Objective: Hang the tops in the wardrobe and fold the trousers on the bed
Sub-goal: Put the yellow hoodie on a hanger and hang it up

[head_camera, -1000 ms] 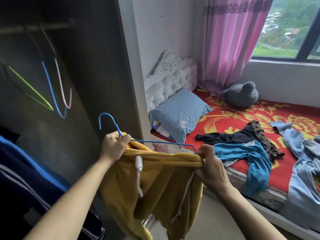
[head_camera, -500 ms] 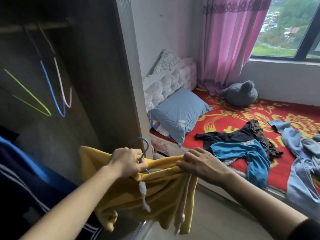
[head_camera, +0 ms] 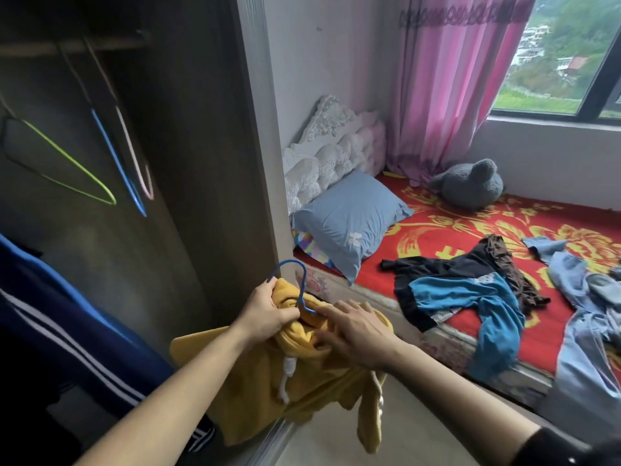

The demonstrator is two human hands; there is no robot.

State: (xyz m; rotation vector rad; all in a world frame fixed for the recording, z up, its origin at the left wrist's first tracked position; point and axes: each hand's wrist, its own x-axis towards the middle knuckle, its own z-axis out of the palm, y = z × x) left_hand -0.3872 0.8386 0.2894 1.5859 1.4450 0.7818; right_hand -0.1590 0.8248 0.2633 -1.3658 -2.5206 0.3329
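While bunched, yellow hoodie [head_camera: 302,375] drapes blue hanger [head_camera: 300,290].

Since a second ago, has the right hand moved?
Yes. The right hand has shifted left, away from the bed, toward the hanger hook at the yellow top's collar.

Pale wall [head_camera: 336,55] meets a padded white headboard [head_camera: 336,153]; pink curtain [head_camera: 450,82] flanks a daylit window [head_camera: 564,55]; floor [head_camera: 420,428] is light.
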